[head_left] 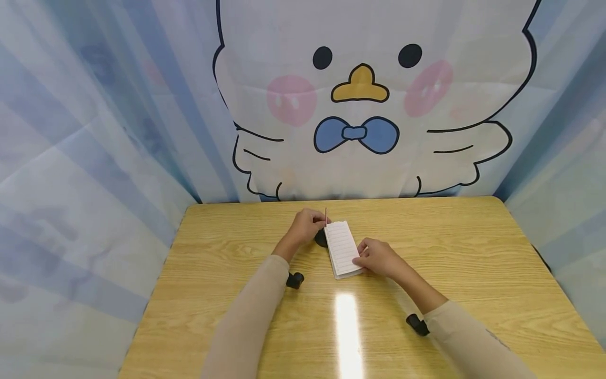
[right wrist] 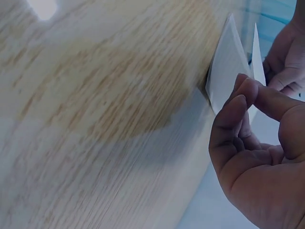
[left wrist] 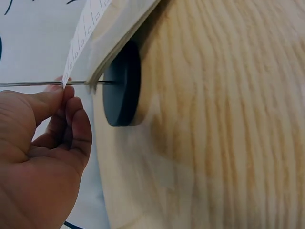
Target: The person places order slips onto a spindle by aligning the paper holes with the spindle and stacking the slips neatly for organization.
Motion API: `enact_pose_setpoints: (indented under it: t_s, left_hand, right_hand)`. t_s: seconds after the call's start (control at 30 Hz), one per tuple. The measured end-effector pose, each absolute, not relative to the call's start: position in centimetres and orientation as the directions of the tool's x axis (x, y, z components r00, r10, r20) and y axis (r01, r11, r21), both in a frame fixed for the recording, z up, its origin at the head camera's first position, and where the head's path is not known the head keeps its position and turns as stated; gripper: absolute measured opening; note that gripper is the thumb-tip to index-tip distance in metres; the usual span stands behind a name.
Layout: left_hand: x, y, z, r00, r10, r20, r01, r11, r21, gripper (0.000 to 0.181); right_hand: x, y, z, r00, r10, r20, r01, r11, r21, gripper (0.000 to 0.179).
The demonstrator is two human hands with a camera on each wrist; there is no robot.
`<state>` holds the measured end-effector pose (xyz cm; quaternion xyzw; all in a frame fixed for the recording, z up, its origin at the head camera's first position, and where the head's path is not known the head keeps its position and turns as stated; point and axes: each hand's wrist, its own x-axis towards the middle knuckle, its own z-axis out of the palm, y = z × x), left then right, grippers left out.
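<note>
A paper spike stands near the table's far side, its thin rod (head_left: pixel 325 215) upright on a round black base (left wrist: pixel 125 95). A lined white slip of paper (head_left: pixel 342 245) has its far left corner at the rod. My left hand (head_left: pixel 306 226) pinches that corner between thumb and fingertips, right at the rod. Lower on the rod, close to the base, sits a stack of paper slips (left wrist: pixel 125 24). My right hand (head_left: pixel 381 258) pinches the upper slip's near right edge. In the right wrist view, a gap parts this slip (right wrist: pixel 257 59) from the stack.
The wooden table (head_left: pixel 213 316) ends just beyond the spike, with a cartoon-printed curtain (head_left: pixel 355 173) hanging behind it. Black wrist-camera parts (head_left: pixel 295 280) show beside both sleeves. A bright light reflection (head_left: pixel 347 331) lies on the tabletop in front of the paper.
</note>
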<state>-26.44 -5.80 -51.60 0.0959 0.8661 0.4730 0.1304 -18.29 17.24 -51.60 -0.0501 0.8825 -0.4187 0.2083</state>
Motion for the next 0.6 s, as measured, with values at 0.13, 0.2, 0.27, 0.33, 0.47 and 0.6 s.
enact_pose_setpoints:
  t_s: [0.13,0.2,0.27,0.33,0.47,0.6]
  left_hand:
    - [-26.2,-5.7,-52.4,-0.949,0.282,-0.138,0.042,0.548,0.835,0.021]
    - [-26.2,-5.6,-52.6,-0.951,0.281,-0.13,0.052,0.559,0.828,0.02]
    - [-26.1,-5.5,-52.8,-0.953,0.28,-0.12,0.061,0.56,0.826,0.02]
    - [-26.0,-5.3,-52.9,-0.954,0.278,-0.111,0.067,0.56,0.826,0.019]
    - [-25.8,-5.0,-53.1,-0.96,0.258,-0.11,0.056,0.56,0.826,0.019]
    - [-25.7,-5.1,-53.2,-0.966,0.235,-0.112,0.042,0.568,0.822,0.019]
  right_hand:
    - [-18.1,17.1,-52.0,-0.903,-0.251,-0.347,0.101,0.663,-0.742,0.03]
    - [-18.1,17.0,-52.1,-0.903,-0.25,-0.35,0.1,0.669,-0.737,0.031]
    - [-18.0,17.0,-52.2,-0.901,-0.251,-0.355,0.101,0.674,-0.732,0.031]
    - [-18.0,16.8,-52.3,-0.898,-0.241,-0.368,0.117,0.675,-0.728,0.032]
    - [-17.8,16.5,-52.6,-0.898,-0.232,-0.373,0.119,0.69,-0.714,0.035]
    - [-17.7,16.3,-52.8,-0.896,-0.232,-0.378,0.1,0.725,-0.682,0.039]
